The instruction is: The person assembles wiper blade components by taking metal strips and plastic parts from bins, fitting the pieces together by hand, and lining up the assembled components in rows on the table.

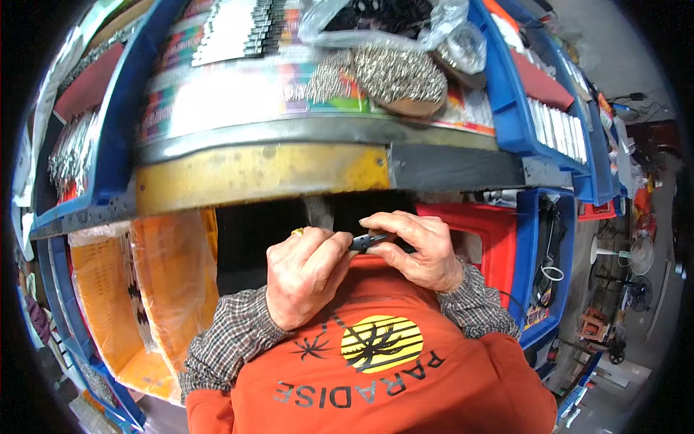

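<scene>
On my feed the desk [264, 170] is brightly lit, glare bleaching its left part white and blur smearing it sideways; the hands [307, 273] read sharper. Fisheye bends the desk's edge, and black swallows the corners.

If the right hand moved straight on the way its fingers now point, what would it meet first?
The right hand points leftward, so it would probably meet the small dark item first, then the left hand. Depth is unclear; it may already touch the item.
</scene>
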{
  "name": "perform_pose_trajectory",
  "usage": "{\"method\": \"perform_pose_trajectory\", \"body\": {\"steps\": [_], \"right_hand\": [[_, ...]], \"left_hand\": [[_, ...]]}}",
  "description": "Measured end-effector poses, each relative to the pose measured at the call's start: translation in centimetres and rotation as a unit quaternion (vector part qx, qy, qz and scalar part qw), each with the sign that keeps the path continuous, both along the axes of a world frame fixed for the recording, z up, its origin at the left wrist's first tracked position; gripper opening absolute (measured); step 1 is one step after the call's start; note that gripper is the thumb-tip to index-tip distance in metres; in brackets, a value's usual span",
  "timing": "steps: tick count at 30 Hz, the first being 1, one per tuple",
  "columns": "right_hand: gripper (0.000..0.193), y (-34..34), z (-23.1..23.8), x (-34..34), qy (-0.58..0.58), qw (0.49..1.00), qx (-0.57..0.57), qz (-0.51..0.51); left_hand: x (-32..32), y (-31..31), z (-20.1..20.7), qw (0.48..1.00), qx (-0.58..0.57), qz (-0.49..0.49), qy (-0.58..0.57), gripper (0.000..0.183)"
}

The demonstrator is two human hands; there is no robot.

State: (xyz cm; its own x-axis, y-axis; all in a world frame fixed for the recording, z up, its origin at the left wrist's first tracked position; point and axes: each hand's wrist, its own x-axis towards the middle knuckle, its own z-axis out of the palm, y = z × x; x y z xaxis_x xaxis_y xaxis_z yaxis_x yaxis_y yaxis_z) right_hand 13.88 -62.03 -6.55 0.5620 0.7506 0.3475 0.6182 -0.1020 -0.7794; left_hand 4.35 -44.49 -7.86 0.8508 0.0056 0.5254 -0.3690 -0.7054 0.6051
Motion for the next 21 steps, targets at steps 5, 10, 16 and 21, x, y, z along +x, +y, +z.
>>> {"method": "perform_pose_trajectory", "body": {"steps": [5,10,16,21], "right_hand": [[0.025,-0.1,3.7,3.3,-0.133,0.986,0.001,-0.097],[0.023,0.7,3.8,7.1,-0.238,0.946,-0.031,-0.217],[0.029,1.4,3.5,8.9,-0.300,0.923,-0.094,-0.221],[0.035,1.7,3.4,9.1,-0.321,0.915,-0.123,-0.213]], "left_hand": [[0.8,0.9,1.3,0.999,0.012,0.025,-0.034,0.025],[0.9,1.7,2.0,0.998,0.005,0.059,-0.011,0.022],[0.9,2.4,2.0,0.998,0.004,0.066,0.004,0.023],[0.9,2.7,1.8,0.997,0.012,0.070,0.010,0.023]]}}
